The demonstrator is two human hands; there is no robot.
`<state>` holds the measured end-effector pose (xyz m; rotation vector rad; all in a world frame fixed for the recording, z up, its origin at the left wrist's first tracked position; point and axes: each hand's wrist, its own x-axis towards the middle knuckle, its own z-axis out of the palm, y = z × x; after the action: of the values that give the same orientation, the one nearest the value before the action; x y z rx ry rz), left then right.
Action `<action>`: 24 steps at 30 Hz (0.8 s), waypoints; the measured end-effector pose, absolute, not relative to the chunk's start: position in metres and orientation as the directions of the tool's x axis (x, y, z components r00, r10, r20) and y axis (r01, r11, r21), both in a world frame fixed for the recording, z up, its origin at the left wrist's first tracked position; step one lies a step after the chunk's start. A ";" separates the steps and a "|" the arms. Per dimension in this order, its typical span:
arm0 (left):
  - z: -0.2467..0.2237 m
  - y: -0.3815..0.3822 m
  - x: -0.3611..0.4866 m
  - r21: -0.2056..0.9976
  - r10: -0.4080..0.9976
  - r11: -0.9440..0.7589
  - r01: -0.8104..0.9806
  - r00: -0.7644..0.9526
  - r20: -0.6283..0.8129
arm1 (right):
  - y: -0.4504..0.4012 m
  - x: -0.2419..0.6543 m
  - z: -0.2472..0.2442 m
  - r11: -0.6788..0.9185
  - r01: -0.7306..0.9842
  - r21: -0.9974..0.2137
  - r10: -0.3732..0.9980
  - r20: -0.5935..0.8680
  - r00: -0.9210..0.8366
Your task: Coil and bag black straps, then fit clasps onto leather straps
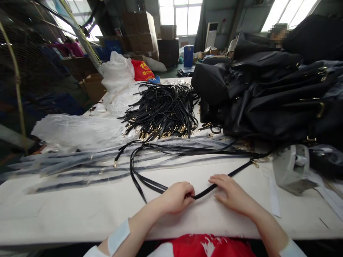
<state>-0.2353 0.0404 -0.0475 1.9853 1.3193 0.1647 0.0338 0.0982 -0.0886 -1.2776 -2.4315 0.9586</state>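
Near the front edge of the white table, my left hand (179, 197) has its fingers curled round a long black strap (205, 192). The strap runs to the right, up to a gold clasp (255, 164). My right hand (230, 194) is over the strap, its fingers apart and touching or just above it. More black straps (152, 184) loop out to the left of my left hand and lie back across the table. Beyond them is a large pile of thin black straps (168, 107) with gold hooks along its near side.
Black bags (268, 96) are heaped at the right, by a grey tape dispenser (292, 169). Clear plastic sleeves (77, 132) and wrapped straps (80, 171) lie at the left. A red bag (142, 70) sits at the back. A person's head (278, 35) shows behind the heap.
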 end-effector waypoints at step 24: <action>0.026 -0.011 -0.395 0.586 0.850 0.314 0.747 0.055 -0.525 | 0.140 0.124 -0.006 0.140 0.716 -0.684 0.754 -0.395 -0.524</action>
<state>-0.3951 -0.0112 0.0264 1.4519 1.7059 0.1477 0.1244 0.1395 -0.0057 -1.5099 -2.3387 1.3601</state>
